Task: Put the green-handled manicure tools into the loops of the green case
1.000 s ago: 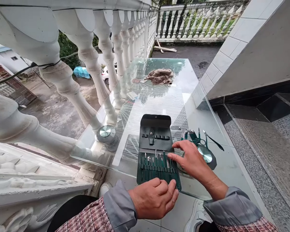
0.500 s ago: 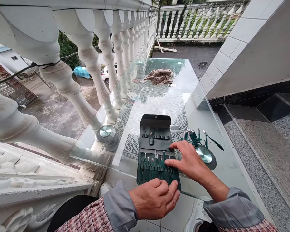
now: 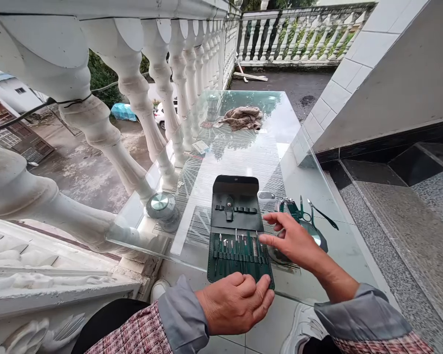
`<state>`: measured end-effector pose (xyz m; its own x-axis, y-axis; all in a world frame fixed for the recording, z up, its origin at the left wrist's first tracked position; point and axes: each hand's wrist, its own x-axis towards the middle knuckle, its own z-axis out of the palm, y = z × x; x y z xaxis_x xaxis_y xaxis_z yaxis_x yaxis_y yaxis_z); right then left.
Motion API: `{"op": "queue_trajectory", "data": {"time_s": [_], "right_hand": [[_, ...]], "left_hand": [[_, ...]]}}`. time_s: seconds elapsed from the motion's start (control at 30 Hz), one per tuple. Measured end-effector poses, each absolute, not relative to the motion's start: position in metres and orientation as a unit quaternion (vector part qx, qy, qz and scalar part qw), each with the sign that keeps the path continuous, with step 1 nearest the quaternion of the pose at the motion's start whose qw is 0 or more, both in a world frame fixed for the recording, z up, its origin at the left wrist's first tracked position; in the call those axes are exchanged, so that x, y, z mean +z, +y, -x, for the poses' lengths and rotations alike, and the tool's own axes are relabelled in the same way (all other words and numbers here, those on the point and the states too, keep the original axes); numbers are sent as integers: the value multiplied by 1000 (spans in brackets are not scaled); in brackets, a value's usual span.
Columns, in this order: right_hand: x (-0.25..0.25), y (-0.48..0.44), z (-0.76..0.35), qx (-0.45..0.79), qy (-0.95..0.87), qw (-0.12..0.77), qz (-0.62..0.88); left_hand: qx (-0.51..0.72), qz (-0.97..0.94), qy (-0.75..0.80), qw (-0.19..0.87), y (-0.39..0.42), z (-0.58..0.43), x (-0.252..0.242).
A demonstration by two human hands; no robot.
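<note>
A dark green manicure case (image 3: 237, 196) lies unfolded on the glass table, its lower half holding a row of slim metal tools (image 3: 239, 248) behind loops. The loops on its upper half are empty. My left hand (image 3: 238, 302) is closed at the case's near edge, thumb and fingers pinching the lower right corner. Just right of the case hovers my right hand (image 3: 295, 241), fingers apart and nothing between them. Beyond that hand are nail clippers (image 3: 292, 207), small scissors (image 3: 307, 214) and green-handled nippers (image 3: 324, 215), partly hidden by one another.
The glass table (image 3: 162, 246) runs away from me beside a white balustrade (image 3: 99, 132). A crumpled brown cloth (image 3: 242, 118) and a small card (image 3: 200, 147) lie farther back. Granite steps (image 3: 391, 231) rise at the right.
My right hand has drawn back to the right, off the case's tools, with its fingers spread. My left hand stays at the near edge. The view has shifted slightly.
</note>
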<state>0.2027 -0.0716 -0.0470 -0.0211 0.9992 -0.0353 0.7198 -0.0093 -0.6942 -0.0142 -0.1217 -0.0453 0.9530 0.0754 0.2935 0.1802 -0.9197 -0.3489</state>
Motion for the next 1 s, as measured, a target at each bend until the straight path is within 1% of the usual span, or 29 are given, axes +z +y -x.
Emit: {"op": "queue_trajectory", "data": {"time_s": [0.1,0.27,0.5,0.6,0.67,0.83,0.9,1.0], "right_hand": [[-48,-75,-205,258,-700,225,626],[-50,-72,-197,222,-695,246,638],[-45,-70,-203,268,-633,292,665],[-42,-75,-199,270,-660,267,649],[-41,-78,-192,233,-686,239,647],[-46,-81,-174,86,-721,196,659],[-47,-80,-170,67,-719,188,666],[-46,-79,-167,74,-708,185,678]], "left_hand": [[-139,970,-67,189,-122,14,-46],[-130,971,-86,184,-124,13,-46],[-127,971,-87,182,-123,14,-44],[-129,973,-81,172,-123,13,-46],[-126,975,-78,167,-123,13,-47],[-128,975,-73,165,-122,12,-50],[-131,974,-70,169,-122,12,-50],[-138,973,-68,170,-121,12,-49]]}}
